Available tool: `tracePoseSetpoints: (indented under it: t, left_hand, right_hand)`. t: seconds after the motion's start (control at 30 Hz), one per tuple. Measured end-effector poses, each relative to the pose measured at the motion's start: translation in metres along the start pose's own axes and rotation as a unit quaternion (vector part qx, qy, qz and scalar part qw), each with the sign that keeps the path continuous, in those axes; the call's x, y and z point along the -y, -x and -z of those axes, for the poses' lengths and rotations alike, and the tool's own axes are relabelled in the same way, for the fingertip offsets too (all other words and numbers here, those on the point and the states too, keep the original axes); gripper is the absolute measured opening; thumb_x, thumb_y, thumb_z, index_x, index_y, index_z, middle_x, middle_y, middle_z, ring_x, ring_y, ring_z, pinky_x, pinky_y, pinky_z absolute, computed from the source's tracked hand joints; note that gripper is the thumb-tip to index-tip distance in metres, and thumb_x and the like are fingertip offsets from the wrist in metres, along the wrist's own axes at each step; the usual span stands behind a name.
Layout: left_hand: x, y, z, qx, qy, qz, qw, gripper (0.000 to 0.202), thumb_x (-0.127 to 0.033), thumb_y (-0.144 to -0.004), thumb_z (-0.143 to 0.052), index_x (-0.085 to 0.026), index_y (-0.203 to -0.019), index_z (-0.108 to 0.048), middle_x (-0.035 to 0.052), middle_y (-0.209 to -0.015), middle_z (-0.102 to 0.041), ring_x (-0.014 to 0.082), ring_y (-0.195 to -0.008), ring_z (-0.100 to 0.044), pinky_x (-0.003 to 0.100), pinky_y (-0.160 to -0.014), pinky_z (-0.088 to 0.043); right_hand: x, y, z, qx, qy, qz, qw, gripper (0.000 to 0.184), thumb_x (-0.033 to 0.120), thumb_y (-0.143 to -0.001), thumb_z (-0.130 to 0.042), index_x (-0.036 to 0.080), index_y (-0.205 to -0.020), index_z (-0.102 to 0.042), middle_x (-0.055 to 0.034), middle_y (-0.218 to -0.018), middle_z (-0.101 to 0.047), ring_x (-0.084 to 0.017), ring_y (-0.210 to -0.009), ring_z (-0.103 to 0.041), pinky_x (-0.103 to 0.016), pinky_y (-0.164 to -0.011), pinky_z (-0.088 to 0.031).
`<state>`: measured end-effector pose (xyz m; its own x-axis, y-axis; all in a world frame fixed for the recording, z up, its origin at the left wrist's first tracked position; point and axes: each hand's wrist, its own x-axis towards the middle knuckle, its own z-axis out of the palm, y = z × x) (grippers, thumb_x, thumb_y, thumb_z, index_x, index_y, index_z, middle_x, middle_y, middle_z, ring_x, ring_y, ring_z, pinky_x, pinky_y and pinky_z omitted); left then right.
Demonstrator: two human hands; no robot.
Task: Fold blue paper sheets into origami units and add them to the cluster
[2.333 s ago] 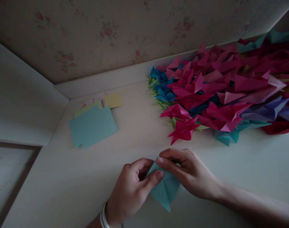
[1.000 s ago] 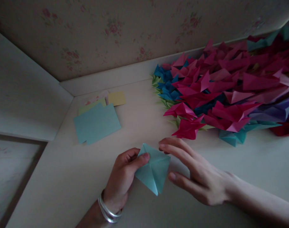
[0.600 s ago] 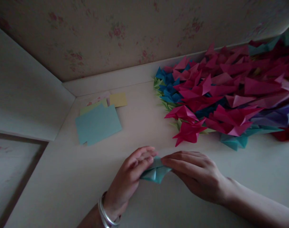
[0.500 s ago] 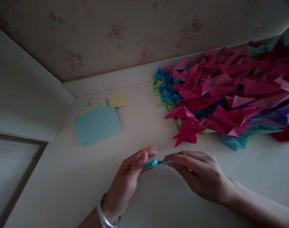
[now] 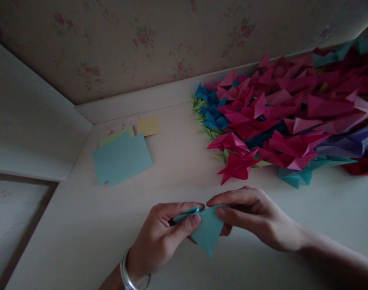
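Between both hands is a teal folded paper [image 5: 208,233], held a little above the white table, its pointed corner hanging toward me. My left hand [image 5: 168,231] grips its left side, thumb on top and fingers behind. At the paper's upper right, my right hand [image 5: 256,215] pinches the edge between thumb and fingers. A narrow folded flap stands up by the left thumb. The fingers hide much of the paper's back.
Many folded paper flowers [image 5: 289,108] in pink, blue, green and purple lie heaped at the right. Sheets of teal paper [image 5: 123,159] and yellow paper [image 5: 148,126] lie at the left on the white table [image 5: 81,225]. A flowered wall [image 5: 117,44] stands behind.
The teal paper has turned from nearly edge-on to show a broad face with its point downward. My left thumb now lies over it, and the right thumb presses its upper right.
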<state>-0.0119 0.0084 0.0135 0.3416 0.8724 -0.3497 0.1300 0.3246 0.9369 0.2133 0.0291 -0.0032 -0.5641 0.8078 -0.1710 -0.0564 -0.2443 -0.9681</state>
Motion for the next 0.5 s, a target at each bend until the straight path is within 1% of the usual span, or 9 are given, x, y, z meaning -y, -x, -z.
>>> tracePoseSetpoints:
  t: [0.1, 0.2, 0.3, 0.37, 0.43, 0.5]
  left_hand:
    - [0.0021, 0.0033, 0.0018, 0.017, 0.031, 0.028, 0.999, 0.025, -0.037, -0.087, -0.071, -0.020, -0.101, -0.081, 0.0056, -0.081, -0.074, 0.0204, -0.071, -0.065, 0.031, -0.065, -0.059]
    - [0.0021, 0.0035, 0.0006, 0.013, 0.021, 0.026, 0.999, 0.024, -0.038, -0.088, -0.069, -0.020, -0.098, -0.081, 0.0043, -0.077, -0.072, 0.0195, -0.069, -0.066, 0.029, -0.062, -0.060]
    - [-0.0003, 0.0008, -0.0025, 0.011, -0.050, -0.007, 0.999, 0.022, -0.035, -0.090, -0.067, -0.021, -0.099, -0.082, 0.0042, -0.073, -0.073, 0.0182, -0.065, -0.066, 0.027, -0.061, -0.057]
    - [-0.0018, -0.0011, -0.0040, 0.008, -0.098, -0.041, 0.994, 0.020, -0.029, -0.090, -0.068, -0.022, -0.102, -0.082, 0.0050, -0.074, -0.076, 0.0188, -0.067, -0.067, 0.027, -0.064, -0.054]
    - [-0.0025, -0.0021, -0.0044, -0.002, -0.113, -0.075, 0.991, 0.019, -0.022, -0.089, -0.069, -0.024, -0.102, -0.083, 0.0060, -0.079, -0.078, 0.0195, -0.070, -0.069, 0.027, -0.066, -0.054]
    - [-0.0024, -0.0017, -0.0041, -0.012, -0.094, -0.094, 0.991, 0.022, -0.017, -0.087, -0.069, -0.025, -0.101, -0.083, 0.0063, -0.081, -0.079, 0.0197, -0.071, -0.070, 0.027, -0.066, -0.054]
  right_hand:
    - [-0.0023, -0.0002, 0.0037, -0.003, -0.051, -0.006, 0.999, 0.019, 0.033, -0.090, -0.070, 0.020, -0.098, -0.082, -0.0055, -0.079, -0.076, -0.014, -0.065, -0.069, -0.021, -0.061, -0.058]
    - [-0.0029, 0.0010, 0.0031, -0.012, -0.024, 0.022, 0.999, 0.020, 0.032, -0.092, -0.067, 0.020, -0.101, -0.082, -0.0065, -0.082, -0.076, -0.014, -0.067, -0.069, -0.022, -0.062, -0.058]
    - [-0.0014, 0.0024, -0.0011, -0.011, 0.066, 0.040, 0.997, 0.023, 0.029, -0.095, -0.062, 0.018, -0.107, -0.080, -0.0061, -0.077, -0.074, -0.014, -0.066, -0.067, -0.021, -0.059, -0.055]
    - [-0.0006, 0.0026, -0.0041, -0.015, 0.101, 0.033, 0.994, 0.024, 0.028, -0.096, -0.061, 0.017, -0.106, -0.079, -0.0055, -0.074, -0.073, -0.013, -0.064, -0.066, -0.019, -0.056, -0.052]
    - [-0.0006, 0.0018, -0.0057, -0.022, 0.087, 0.024, 0.996, 0.023, 0.029, -0.096, -0.061, 0.016, -0.104, -0.079, -0.0049, -0.072, -0.072, -0.013, -0.063, -0.065, -0.019, -0.057, -0.052]
    - [-0.0014, 0.0003, -0.0054, -0.021, 0.044, 0.018, 0.999, 0.023, 0.030, -0.095, -0.063, 0.017, -0.102, -0.080, -0.0048, -0.071, -0.072, -0.013, -0.064, -0.067, -0.019, -0.059, -0.054]
